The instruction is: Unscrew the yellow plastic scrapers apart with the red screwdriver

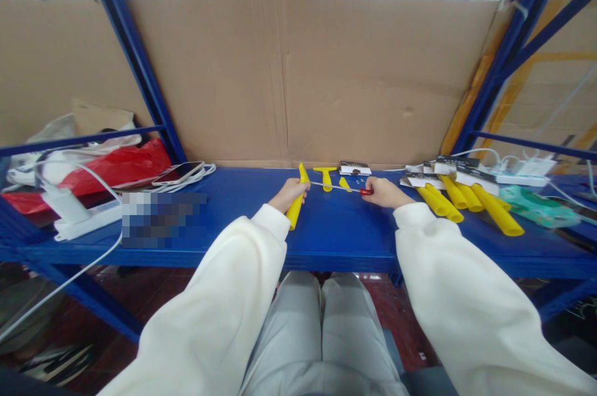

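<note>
My left hand (284,196) is closed around a yellow plastic handle (295,214), which stands tilted above the blue table (342,234). In my right hand (385,191) is a screwdriver (366,192) with a red grip. Its thin metal shaft runs left to the upper part of the yellow handle; whether the tip touches a screw is too small to tell. Between and behind my hands lie a yellow T-shaped piece (326,177) and a small yellow piece (344,183). Some tiny bright bits (360,181) lie near a black-and-white card package (354,168).
To the right, several yellow tubular handles (497,211) with card packaging lie beside a green plastic packet (536,206). A white power strip (88,219), a red bag (135,163) and a phone (180,173) are on the left. Cardboard (326,79) walls the back between blue posts (135,54).
</note>
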Tool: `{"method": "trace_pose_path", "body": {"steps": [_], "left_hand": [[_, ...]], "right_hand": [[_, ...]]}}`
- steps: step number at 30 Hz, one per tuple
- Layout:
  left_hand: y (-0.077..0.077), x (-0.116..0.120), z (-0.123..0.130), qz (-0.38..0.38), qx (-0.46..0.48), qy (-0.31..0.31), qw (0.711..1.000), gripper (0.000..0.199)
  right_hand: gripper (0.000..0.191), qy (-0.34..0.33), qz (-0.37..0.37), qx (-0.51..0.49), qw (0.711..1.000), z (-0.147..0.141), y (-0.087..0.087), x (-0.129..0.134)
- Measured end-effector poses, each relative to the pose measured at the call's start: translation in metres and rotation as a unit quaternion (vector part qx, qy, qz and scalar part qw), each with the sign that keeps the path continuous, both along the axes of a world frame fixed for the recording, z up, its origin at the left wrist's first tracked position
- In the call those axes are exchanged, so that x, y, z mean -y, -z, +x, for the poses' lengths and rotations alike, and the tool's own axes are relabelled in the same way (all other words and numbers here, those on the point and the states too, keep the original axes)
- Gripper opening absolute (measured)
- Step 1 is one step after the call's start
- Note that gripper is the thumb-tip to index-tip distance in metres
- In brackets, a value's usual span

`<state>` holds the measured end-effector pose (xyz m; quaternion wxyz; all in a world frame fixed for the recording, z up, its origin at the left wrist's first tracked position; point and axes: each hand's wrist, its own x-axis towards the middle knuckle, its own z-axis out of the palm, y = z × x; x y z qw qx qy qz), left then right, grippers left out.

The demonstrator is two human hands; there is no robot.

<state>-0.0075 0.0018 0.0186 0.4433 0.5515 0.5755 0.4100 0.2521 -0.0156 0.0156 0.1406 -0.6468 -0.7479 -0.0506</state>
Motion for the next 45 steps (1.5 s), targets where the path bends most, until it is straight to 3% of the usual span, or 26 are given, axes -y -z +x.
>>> {"method": "trace_pose_path", "body": {"steps": [10,17,26,33,38,41,45], "left_hand": [[-0.001,0.000,0.000,-0.003,-0.017,-0.001,1.000,0.019],[0.000,0.000,-0.001,0.005,-0.019,-0.002,1.000,0.019],[-0.001,0.002,-0.001,0.020,-0.007,-0.007,1.000,0.023],[-0.002,0.003,-0.001,0.029,0.004,-0.004,1.000,0.022],[-0.002,0.004,0.000,0.023,-0.001,0.002,1.000,0.016],[-0.003,0.004,0.000,0.021,-0.006,-0.002,1.000,0.014],[-0.004,0.006,0.001,0.021,-0.008,-0.004,1.000,0.019]], "right_hand": [[0.003,0.001,0.020,0.018,1.000,-0.001,-0.002,0.003],[0.014,0.002,0.009,0.004,1.000,0.002,-0.002,0.000],[0.017,-0.122,-0.062,-0.103,0.985,0.021,-0.003,0.000],[0.018,-0.165,-0.119,-0.167,0.965,0.019,0.006,-0.004],[0.021,-0.177,-0.062,-0.192,0.963,-0.001,0.004,-0.010],[0.018,-0.198,0.007,-0.189,0.962,-0.029,0.002,-0.020],[0.016,-0.210,0.022,-0.160,0.964,-0.071,0.000,-0.034]]}}
